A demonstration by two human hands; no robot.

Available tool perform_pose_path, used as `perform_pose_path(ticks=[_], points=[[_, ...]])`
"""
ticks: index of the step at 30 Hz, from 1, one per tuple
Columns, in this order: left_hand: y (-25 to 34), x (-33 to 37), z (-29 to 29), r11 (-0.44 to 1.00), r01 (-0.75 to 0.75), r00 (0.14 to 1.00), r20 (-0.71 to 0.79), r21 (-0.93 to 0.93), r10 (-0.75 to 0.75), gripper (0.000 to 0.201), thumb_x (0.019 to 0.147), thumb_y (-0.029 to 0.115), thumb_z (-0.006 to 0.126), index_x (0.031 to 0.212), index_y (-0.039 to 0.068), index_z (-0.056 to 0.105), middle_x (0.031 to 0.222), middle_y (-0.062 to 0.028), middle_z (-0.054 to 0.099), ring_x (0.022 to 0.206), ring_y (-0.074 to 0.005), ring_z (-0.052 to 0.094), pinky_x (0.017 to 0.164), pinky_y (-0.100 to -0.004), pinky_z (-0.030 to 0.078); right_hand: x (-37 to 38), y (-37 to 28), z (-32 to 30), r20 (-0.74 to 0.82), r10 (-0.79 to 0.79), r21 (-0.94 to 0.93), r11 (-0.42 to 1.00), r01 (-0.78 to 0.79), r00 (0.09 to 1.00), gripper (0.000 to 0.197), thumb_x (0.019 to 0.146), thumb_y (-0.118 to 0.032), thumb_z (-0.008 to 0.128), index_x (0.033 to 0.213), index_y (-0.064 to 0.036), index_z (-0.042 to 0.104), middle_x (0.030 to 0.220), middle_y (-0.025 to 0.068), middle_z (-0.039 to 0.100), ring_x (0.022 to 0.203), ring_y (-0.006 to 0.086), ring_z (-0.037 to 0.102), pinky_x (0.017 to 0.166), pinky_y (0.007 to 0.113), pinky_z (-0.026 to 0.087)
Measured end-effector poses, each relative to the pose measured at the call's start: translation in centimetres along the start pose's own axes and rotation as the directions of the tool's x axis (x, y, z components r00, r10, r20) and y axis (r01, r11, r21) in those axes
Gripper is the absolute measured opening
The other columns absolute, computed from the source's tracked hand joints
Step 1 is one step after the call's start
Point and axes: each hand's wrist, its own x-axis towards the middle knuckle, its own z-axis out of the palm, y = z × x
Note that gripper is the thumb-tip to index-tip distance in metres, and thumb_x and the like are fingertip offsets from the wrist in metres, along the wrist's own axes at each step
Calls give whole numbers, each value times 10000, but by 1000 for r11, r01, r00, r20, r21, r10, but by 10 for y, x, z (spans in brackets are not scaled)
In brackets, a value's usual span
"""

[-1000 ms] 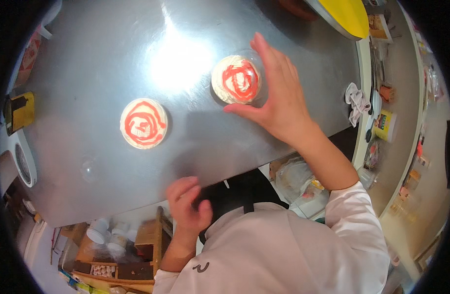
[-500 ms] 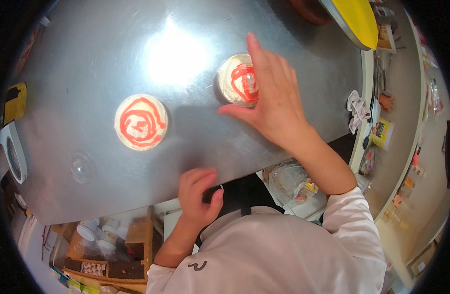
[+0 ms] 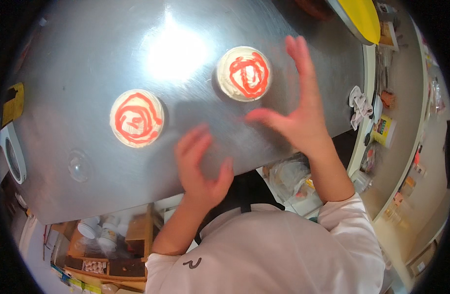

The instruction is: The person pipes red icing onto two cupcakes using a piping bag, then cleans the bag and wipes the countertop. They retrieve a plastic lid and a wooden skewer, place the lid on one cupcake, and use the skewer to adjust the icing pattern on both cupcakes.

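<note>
Two round cakes stand apart on the metal table: a left one [image 3: 136, 118] and a right one [image 3: 244, 73] set farther back. Each has a pale cream top with swirled red lines on it. My right hand [image 3: 303, 110] hovers just right of the farther cake, thumb and fingers spread, holding nothing. My left hand [image 3: 201, 164], slightly blurred, is over the table's near part with its fingers apart and nothing between them. On the table left of the nearer cake lies a clear plastic dome lid [image 3: 79, 165].
A yellow-topped round object [image 3: 359, 19] juts over the far right corner. Along the left edge are a white scale-like device [image 3: 12, 154] and a yellow item [image 3: 13, 104]. A crumpled cloth [image 3: 359, 105] lies by the right edge. Wooden shelving [image 3: 136, 235] with white tubs stands below the table.
My right hand has come off the right cake and moved to its right, uncovering the cake's top. My left hand has risen from the near edge to over the table, fingers spreading.
</note>
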Motion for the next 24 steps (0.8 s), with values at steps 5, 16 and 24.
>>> perform_pose_path(ticks=[5,16,24], points=[[-13,70,34,999,21,1000,-3,40,-21,856,619,187,752,1293,-21,266,1291,-206,343,1181,-345,365,968,-392,317,-8,38,6,-38,437,645,698,-312,899,451,878,-171,497,1279,-16,362,1243,108,462,1099,187,470,918,309,373],[-19,89,49,994,-3,989,144,108,-13,907,583,259,791,1283,-21,287,1238,-190,395,1131,-328,409,935,-386,353,-1,32,29,60,552,785,489,-381,832,307,886,-154,497,1133,29,520,1062,97,581,955,120,529,845,240,419],[-19,91,52,987,-41,990,141,153,19,861,577,247,789,1258,-3,325,1249,-202,395,1149,-354,385,951,-413,326,-1,32,27,46,520,739,557,-379,853,315,880,-150,505,1139,30,516,1060,102,579,952,123,531,836,240,421]])
